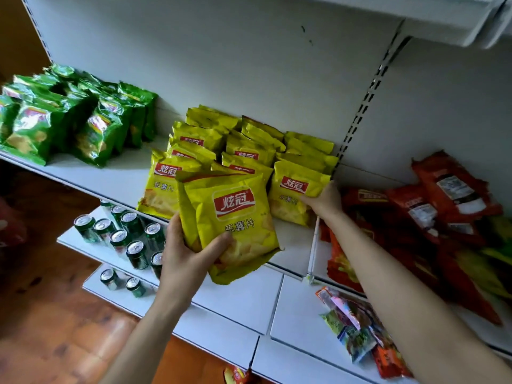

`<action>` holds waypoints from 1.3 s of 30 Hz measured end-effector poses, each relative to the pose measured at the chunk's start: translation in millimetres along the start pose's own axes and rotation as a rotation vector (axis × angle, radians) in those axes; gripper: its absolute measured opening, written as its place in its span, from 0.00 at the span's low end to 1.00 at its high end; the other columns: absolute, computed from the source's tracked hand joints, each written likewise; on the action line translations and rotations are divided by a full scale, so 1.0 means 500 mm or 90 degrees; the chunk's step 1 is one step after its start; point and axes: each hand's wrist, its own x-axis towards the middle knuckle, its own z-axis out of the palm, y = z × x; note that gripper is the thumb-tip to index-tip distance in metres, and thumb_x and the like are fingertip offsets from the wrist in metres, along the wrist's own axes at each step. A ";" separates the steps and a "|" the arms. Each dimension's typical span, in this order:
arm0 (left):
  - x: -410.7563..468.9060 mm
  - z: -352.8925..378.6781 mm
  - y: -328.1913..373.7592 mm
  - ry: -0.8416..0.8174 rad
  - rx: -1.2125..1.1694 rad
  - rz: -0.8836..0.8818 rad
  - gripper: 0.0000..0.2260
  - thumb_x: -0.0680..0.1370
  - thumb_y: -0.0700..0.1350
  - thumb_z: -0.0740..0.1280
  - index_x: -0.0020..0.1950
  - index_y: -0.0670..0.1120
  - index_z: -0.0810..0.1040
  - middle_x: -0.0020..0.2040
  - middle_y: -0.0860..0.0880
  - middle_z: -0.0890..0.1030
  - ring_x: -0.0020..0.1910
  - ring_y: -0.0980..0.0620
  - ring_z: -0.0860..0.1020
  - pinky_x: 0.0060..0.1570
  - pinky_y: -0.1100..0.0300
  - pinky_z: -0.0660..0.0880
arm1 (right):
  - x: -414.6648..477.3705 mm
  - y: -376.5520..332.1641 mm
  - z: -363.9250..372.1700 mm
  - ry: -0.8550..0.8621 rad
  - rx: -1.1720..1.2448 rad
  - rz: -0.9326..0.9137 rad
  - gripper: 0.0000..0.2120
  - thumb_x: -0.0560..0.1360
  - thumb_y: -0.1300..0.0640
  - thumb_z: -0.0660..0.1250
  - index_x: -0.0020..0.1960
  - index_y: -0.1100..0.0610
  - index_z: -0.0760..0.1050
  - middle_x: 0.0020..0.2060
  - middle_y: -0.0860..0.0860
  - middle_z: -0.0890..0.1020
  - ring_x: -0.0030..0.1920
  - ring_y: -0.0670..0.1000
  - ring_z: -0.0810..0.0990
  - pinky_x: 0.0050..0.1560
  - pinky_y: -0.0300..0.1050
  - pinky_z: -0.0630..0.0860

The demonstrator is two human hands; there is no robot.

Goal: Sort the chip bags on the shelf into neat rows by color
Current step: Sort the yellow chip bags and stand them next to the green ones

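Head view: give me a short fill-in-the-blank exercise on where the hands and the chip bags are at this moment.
The left hand grips a ____ chip bag.
The right hand touches the front bag of the ____ yellow row.
The green bags stand ____ of the yellow rows.
The shelf below holds green ____.
Missing words: yellow; rightmost; left; cans.
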 end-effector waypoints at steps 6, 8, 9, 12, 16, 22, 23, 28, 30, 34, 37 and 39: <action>0.030 -0.001 -0.003 -0.029 -0.026 -0.025 0.31 0.52 0.56 0.76 0.53 0.57 0.72 0.46 0.56 0.82 0.44 0.58 0.82 0.37 0.66 0.78 | -0.044 -0.045 -0.057 0.078 -0.014 -0.071 0.27 0.71 0.56 0.72 0.63 0.65 0.65 0.57 0.60 0.76 0.58 0.59 0.75 0.50 0.43 0.69; 0.039 0.006 -0.002 -0.037 -0.035 -0.027 0.31 0.53 0.55 0.77 0.54 0.56 0.72 0.48 0.54 0.82 0.44 0.58 0.82 0.37 0.66 0.78 | -0.081 -0.072 -0.081 0.086 0.066 -0.105 0.22 0.72 0.54 0.70 0.62 0.63 0.69 0.52 0.58 0.78 0.52 0.55 0.78 0.47 0.41 0.70; 0.042 0.012 -0.001 -0.044 -0.040 -0.025 0.31 0.53 0.53 0.78 0.54 0.56 0.72 0.49 0.53 0.82 0.44 0.58 0.82 0.36 0.66 0.77 | -0.103 -0.085 -0.092 0.039 0.146 -0.110 0.21 0.72 0.52 0.70 0.60 0.60 0.71 0.50 0.56 0.79 0.49 0.52 0.79 0.47 0.42 0.73; 0.050 0.032 -0.003 -0.065 -0.051 -0.027 0.31 0.54 0.52 0.78 0.54 0.56 0.72 0.50 0.52 0.82 0.46 0.56 0.82 0.38 0.65 0.78 | -0.193 -0.114 -0.105 -0.220 0.278 -0.130 0.20 0.67 0.51 0.70 0.57 0.52 0.71 0.48 0.49 0.79 0.48 0.44 0.79 0.47 0.38 0.77; 0.048 0.048 -0.004 -0.080 -0.044 -0.030 0.30 0.56 0.57 0.77 0.55 0.57 0.72 0.54 0.49 0.80 0.50 0.52 0.81 0.39 0.62 0.78 | -0.250 -0.102 -0.079 -0.266 0.169 -0.219 0.29 0.64 0.54 0.74 0.61 0.46 0.66 0.58 0.46 0.75 0.59 0.45 0.75 0.59 0.40 0.72; 0.050 0.010 -0.005 -0.049 -0.069 -0.049 0.09 0.77 0.42 0.65 0.52 0.55 0.71 0.51 0.50 0.79 0.47 0.51 0.80 0.33 0.60 0.80 | -0.191 -0.029 -0.105 0.118 0.149 -0.081 0.28 0.67 0.59 0.75 0.62 0.63 0.67 0.57 0.57 0.77 0.57 0.56 0.76 0.47 0.36 0.68; 0.050 0.003 -0.005 -0.049 -0.062 -0.046 0.09 0.78 0.41 0.65 0.52 0.55 0.72 0.50 0.50 0.79 0.46 0.52 0.80 0.33 0.60 0.80 | -0.185 -0.021 -0.097 0.120 0.104 -0.064 0.28 0.68 0.59 0.74 0.62 0.65 0.66 0.57 0.58 0.77 0.57 0.57 0.75 0.43 0.34 0.65; 0.046 -0.022 -0.011 -0.060 -0.029 -0.021 0.09 0.76 0.41 0.67 0.51 0.55 0.73 0.48 0.52 0.80 0.46 0.51 0.80 0.40 0.54 0.80 | -0.173 -0.016 -0.008 0.014 -0.033 -0.030 0.31 0.71 0.58 0.71 0.67 0.63 0.60 0.63 0.61 0.73 0.62 0.61 0.72 0.53 0.45 0.69; 0.043 -0.032 -0.012 -0.069 -0.002 0.005 0.09 0.76 0.41 0.67 0.51 0.53 0.74 0.46 0.52 0.81 0.45 0.54 0.80 0.41 0.61 0.78 | -0.167 -0.016 0.021 0.014 -0.062 -0.015 0.29 0.73 0.56 0.69 0.66 0.63 0.59 0.62 0.62 0.73 0.61 0.63 0.73 0.55 0.50 0.70; 0.043 -0.048 -0.012 -0.081 0.038 0.012 0.08 0.75 0.40 0.69 0.53 0.47 0.75 0.44 0.50 0.82 0.40 0.57 0.80 0.38 0.68 0.76 | -0.164 0.000 0.053 0.023 -0.135 0.005 0.27 0.73 0.51 0.68 0.63 0.63 0.61 0.58 0.63 0.76 0.57 0.65 0.75 0.49 0.53 0.71; 0.049 -0.052 -0.016 -0.078 0.039 -0.011 0.16 0.73 0.40 0.71 0.59 0.43 0.74 0.47 0.46 0.83 0.42 0.53 0.82 0.38 0.64 0.78 | -0.164 0.004 0.046 0.009 -0.106 0.024 0.36 0.72 0.50 0.70 0.68 0.66 0.57 0.61 0.64 0.74 0.60 0.64 0.73 0.53 0.52 0.71; 0.052 -0.045 -0.020 -0.072 0.041 -0.021 0.17 0.73 0.39 0.71 0.60 0.42 0.73 0.47 0.46 0.82 0.39 0.56 0.82 0.35 0.65 0.78 | -0.170 0.000 0.028 0.010 -0.071 0.047 0.41 0.71 0.49 0.71 0.72 0.66 0.54 0.65 0.63 0.71 0.64 0.62 0.71 0.58 0.51 0.69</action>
